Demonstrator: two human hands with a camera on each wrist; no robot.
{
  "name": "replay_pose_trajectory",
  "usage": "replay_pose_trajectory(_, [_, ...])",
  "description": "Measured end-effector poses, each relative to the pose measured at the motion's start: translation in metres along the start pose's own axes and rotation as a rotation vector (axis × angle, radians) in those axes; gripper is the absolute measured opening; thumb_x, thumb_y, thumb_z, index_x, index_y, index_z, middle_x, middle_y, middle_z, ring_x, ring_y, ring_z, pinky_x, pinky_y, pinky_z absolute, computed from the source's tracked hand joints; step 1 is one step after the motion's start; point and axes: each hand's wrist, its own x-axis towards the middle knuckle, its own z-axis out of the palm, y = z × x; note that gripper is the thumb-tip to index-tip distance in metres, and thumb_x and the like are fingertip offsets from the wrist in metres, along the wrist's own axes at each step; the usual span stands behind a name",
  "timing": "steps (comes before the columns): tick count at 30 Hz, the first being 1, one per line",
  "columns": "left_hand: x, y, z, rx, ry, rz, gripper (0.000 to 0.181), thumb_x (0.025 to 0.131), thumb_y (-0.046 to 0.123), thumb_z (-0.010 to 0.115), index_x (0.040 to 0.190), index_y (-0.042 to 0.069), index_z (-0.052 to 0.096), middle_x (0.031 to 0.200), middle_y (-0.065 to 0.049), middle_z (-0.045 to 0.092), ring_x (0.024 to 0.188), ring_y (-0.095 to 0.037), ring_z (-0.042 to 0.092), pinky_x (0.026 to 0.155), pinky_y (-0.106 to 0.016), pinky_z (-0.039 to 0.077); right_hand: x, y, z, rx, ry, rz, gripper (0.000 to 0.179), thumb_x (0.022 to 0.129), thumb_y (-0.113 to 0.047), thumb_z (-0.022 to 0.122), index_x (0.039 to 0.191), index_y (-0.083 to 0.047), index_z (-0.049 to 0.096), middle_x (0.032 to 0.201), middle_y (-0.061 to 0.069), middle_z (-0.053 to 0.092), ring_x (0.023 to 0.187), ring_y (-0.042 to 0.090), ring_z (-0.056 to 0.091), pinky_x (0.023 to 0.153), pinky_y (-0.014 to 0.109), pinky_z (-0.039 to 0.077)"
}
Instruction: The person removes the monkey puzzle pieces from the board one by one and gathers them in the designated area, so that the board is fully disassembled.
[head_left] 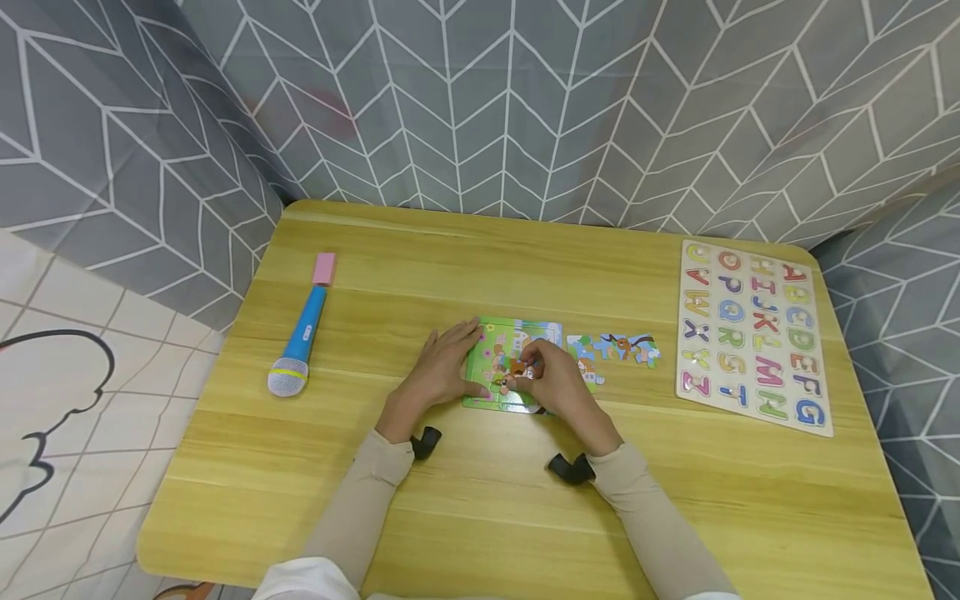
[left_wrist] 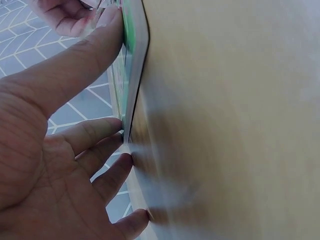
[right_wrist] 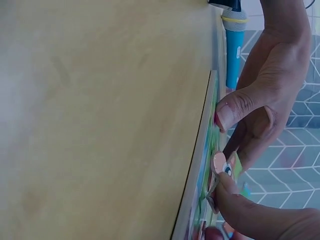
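Beige cloth sleeves (head_left: 352, 512): nearest the head camera, reaching up from its lower edge; black band-like pieces (head_left: 572, 470) at both wrists.
Bare right hand (head_left: 564, 387): thumb and finger narrowed, pinching one piece over the board.
Thin printed jigsaw piece (right_wrist: 220, 162): tilted in that pinch, peach patch and an eye visible; cannot tell if its lower edge touches the board.
Bare left hand (head_left: 441, 367): fingers spread wide, thumb pressing the board's left side, other fingertips along its edge and onto the tabletop.
Flat green rectangular puzzle board (head_left: 483, 402): between both hands, flowers printed at left; middle partly hidden.
Loose blue-and-white jigsaw pieces (head_left: 625, 347): lying just right of the board.
Cream alphabet board with coloured letters (head_left: 713, 332): farther right, slightly turned.
Blue-handled microphone, silver head, yellow ring (head_left: 303, 329): well left.
Pink rectangular block (head_left: 324, 268): at the handle's end.
Yellow wood-grain tabletop (head_left: 457, 517): under everything.
Grey curtain, white chevron lines (head_left: 517, 108): behind.
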Motion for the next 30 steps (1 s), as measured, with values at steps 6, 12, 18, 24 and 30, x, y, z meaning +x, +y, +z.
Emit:
replay_pose_trajectory(6, [0.002,-0.002,-0.001,-0.004,0.008,0.001,0.108,0.074,0.041,0.087,0.158,0.007,0.029,0.170,-0.006,0.019,0.159,-0.029,0.015,0.128,-0.061,0.004,-0.001,0.003,0.002,0.079,0.030,-0.099,0.023,0.087,-0.012,0.079,0.102,-0.006,0.063,0.090,0.009,0.069,0.069,0.011,0.059,0.058,0.021,0.049])
replay_pose_trajectory(12, [0.000,-0.002,0.000,-0.008,0.006,0.006,0.108,0.073,0.041,0.087,0.158,0.007,0.029,0.170,-0.007,0.019,0.159,-0.029,0.015,0.128,-0.061,0.003,-0.004,0.009,0.004,0.148,0.072,-0.193,0.015,0.094,-0.007,0.069,0.109,-0.006,0.067,0.093,0.010,0.071,0.070,0.011,0.063,0.057,0.021,0.052])
replay_pose_trajectory(18, [-0.001,-0.002,0.000,-0.016,-0.001,0.008,0.107,0.074,0.040,0.087,0.158,0.007,0.029,0.170,-0.007,0.019,0.159,-0.029,0.015,0.128,-0.061,0.003,-0.010,0.015,-0.005,0.194,0.135,-0.173,0.017,0.099,-0.012,0.063,0.114,-0.006,0.069,0.095,0.010,0.071,0.082,0.017,0.065,0.070,0.021,0.052])
replay_pose_trajectory(24, [0.001,-0.002,-0.003,-0.020,0.008,0.021,0.107,0.073,0.038,0.088,0.158,0.007,0.029,0.169,-0.007,0.020,0.159,-0.029,0.015,0.128,-0.060,0.002,-0.021,0.029,-0.024,0.205,0.231,-0.085,0.017,0.100,-0.012,0.062,0.114,-0.006,0.070,0.093,0.013,0.072,0.080,0.017,0.062,0.068,0.021,0.048])
replay_pose_trajectory(30, [0.000,-0.003,-0.001,-0.027,-0.011,0.003,0.107,0.074,0.039,0.088,0.158,0.008,0.029,0.170,-0.006,0.018,0.159,-0.028,0.013,0.128,-0.059,0.001,-0.033,0.053,-0.041,0.185,0.309,0.049,0.021,0.101,-0.017,0.062,0.117,-0.006,0.070,0.101,0.014,0.072,0.085,0.009,0.060,0.075,0.020,0.050])
